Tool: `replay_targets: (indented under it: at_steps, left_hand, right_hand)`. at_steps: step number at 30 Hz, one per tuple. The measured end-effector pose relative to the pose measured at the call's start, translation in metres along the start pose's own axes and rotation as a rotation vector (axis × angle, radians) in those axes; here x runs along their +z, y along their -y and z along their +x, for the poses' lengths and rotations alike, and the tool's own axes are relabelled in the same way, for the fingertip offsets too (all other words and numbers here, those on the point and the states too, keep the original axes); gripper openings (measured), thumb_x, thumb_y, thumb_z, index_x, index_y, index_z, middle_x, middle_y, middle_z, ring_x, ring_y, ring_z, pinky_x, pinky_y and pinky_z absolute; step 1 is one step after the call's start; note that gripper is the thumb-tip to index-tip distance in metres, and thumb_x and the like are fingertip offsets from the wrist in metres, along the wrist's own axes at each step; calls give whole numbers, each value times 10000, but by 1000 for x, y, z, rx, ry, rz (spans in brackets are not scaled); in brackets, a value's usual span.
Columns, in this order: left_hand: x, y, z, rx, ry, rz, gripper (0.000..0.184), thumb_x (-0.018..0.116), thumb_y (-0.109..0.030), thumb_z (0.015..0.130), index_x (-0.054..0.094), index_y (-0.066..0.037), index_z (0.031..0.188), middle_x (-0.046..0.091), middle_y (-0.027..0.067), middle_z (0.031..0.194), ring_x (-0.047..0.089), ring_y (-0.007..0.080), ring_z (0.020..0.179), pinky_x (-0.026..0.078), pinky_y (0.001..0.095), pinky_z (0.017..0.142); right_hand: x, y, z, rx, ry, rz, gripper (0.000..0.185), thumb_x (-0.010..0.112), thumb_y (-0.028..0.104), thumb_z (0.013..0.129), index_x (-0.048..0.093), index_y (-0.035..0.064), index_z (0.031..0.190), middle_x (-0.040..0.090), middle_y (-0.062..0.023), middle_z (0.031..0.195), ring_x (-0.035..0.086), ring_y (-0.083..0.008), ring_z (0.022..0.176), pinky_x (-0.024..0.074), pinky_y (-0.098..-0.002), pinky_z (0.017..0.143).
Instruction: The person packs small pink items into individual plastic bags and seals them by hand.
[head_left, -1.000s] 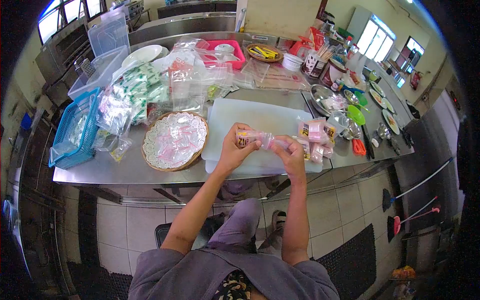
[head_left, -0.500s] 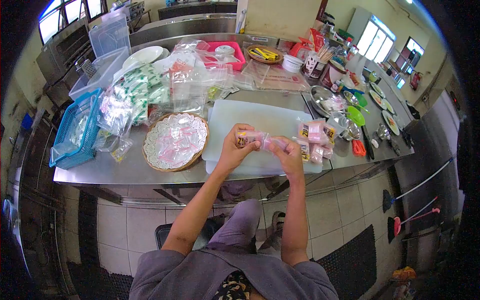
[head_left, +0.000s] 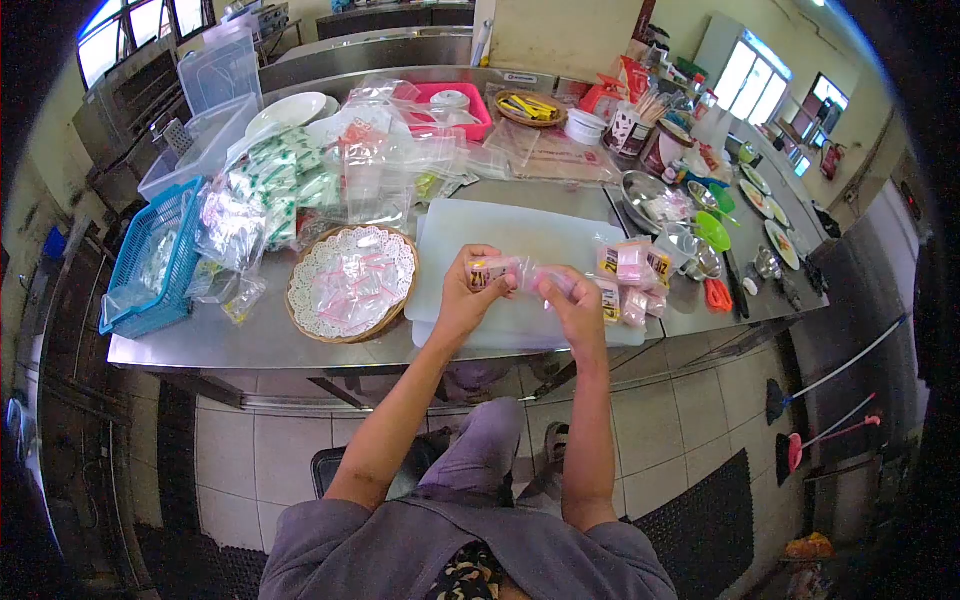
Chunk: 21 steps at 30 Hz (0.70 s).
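Above the white cutting board (head_left: 450, 235), a small clear-and-pink plastic packet (head_left: 498, 268) with yellow and black print is stretched between both hands. My left hand (head_left: 470, 295) is closed round its printed end. At the packet's other end, my right hand (head_left: 572, 307) pinches the pinkish plastic. Similar pink packets (head_left: 633, 262) lie in a pile on the board's right side, just beyond my right hand. To the left of the board, a round basket (head_left: 292, 290) lined with a white doily holds small clear bags with pink edges (head_left: 355, 288).
A blue basket (head_left: 150, 315) stands at the left. Behind the round basket lie heaped plastic bags (head_left: 375, 175) and a pink tray (head_left: 483, 97). Metal bowls (head_left: 632, 205), a green bowl (head_left: 711, 231), red-handled scissors (head_left: 717, 295) and a knife (head_left: 737, 290) are at the right.
My fingers have shifted slightly on the packet, and its plastic looks more bunched between the hands. Both hands remain above the board.
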<state>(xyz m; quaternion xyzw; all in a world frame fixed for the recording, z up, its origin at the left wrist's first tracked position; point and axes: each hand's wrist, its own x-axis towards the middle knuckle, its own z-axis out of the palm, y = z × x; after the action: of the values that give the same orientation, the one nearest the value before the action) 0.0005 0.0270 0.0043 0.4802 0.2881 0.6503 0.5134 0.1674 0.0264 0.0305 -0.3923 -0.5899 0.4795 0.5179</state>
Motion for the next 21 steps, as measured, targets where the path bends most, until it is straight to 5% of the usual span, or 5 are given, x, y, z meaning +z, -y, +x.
replay_targets:
  at_steps: [8, 11, 21]
  left_hand:
    - [9, -3, -2, 111, -214, 70, 406, 686, -78, 776, 416, -49, 1077, 557, 45, 852, 545, 82, 714, 452, 192, 638]
    - [10, -6, -2, 121, -262, 84, 390, 693, -96, 773, 424, -49, 1051, 543, 33, 831, 532, 74, 723, 444, 193, 627]
    - [-6, -11, 1, 199, -306, 369, 372, 698, -89, 765, 433, -37, 1021, 515, 21, 811, 505, 63, 686, 422, 198, 582]
  right_hand:
    - [-1, -16, 8, -3, -248, -53, 192, 631, 67, 780, 563, 19, 954, 607, -46, 843, 548, -88, 706, 447, -223, 634]
    - [1, -20, 9, -104, -234, -349, 208, 634, 53, 760, 558, 32, 953, 615, -56, 864, 568, -108, 748, 454, -241, 674]
    - [4, -10, -1, -170, -78, -561, 307, 632, 66, 729, 522, 31, 1013, 614, -168, 973, 583, -323, 948, 448, -381, 814]
